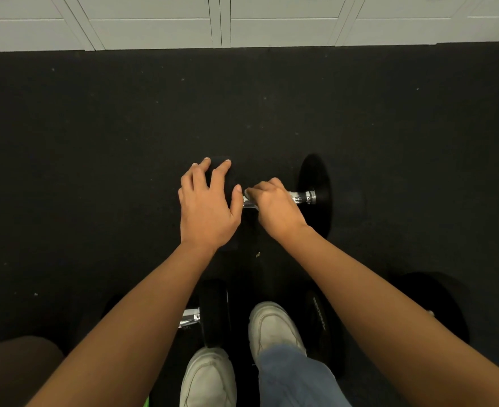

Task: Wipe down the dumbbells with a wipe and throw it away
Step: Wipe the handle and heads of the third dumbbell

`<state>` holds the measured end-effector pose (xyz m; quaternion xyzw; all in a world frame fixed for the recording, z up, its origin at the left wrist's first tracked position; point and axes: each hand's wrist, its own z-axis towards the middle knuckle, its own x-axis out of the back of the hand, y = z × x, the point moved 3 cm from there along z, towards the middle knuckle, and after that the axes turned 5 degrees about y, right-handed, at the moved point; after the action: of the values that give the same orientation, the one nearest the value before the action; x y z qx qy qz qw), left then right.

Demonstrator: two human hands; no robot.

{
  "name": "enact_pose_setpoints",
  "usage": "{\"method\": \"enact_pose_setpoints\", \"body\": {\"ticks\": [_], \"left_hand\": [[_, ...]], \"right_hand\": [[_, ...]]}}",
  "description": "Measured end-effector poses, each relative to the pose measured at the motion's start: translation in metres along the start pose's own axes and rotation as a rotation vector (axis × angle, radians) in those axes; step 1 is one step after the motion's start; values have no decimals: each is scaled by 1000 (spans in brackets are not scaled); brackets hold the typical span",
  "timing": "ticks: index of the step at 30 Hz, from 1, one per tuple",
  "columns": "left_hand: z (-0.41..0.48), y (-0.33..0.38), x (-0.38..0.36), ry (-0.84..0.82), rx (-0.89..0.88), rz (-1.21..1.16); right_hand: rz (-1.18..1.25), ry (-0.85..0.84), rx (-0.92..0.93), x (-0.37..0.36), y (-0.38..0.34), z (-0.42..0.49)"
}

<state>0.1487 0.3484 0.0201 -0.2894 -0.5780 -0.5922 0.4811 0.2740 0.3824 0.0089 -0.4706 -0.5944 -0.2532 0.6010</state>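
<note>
Curled over the chrome handle [301, 197] of a black dumbbell [315, 186], the right hand [274, 207] grips the bar near its left end. A small pale scrap [247, 191] shows at its fingertips; I cannot tell whether it is the wipe. The left hand [207, 207] lies flat with its fingers spread on the dumbbell's left head, touching it without clasping it.

This dumbbell lies crosswise on the black speckled rubber floor [95, 142], which fills most of the view. Along the far edge of the floor runs a row of white panelled cabinets [154, 24].

Nearer the person, two more black dumbbells lie on the floor: one [213, 309] under the left forearm, with its chrome bar showing, and one [318, 315] under the right forearm, with lettering on its head. Between them stand two off-white shoes [271, 327], the right one topped by a blue denim trouser leg [295, 374].
</note>
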Motion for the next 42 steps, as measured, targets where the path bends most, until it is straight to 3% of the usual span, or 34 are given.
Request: {"method": "enact_pose_setpoints", "body": {"ticks": [6, 12, 18, 29, 35, 42], "left_hand": [[-1, 0, -1, -8, 3, 3], [0, -1, 0, -11, 12, -21], [1, -1, -1, -2, 16, -60], [0, 0, 0, 6, 16, -47], [1, 0, 1, 8, 13, -31], [0, 1, 0, -4, 15, -37]], "right_hand": [[-2, -60, 16, -1, -11, 11], [-48, -16, -61, 3, 1, 11], [-27, -6, 13, 4, -5, 8], [-128, 24, -258, 13, 28, -5], [-107, 2, -125, 11, 19, -7], [-227, -93, -190, 24, 23, -6]]}}
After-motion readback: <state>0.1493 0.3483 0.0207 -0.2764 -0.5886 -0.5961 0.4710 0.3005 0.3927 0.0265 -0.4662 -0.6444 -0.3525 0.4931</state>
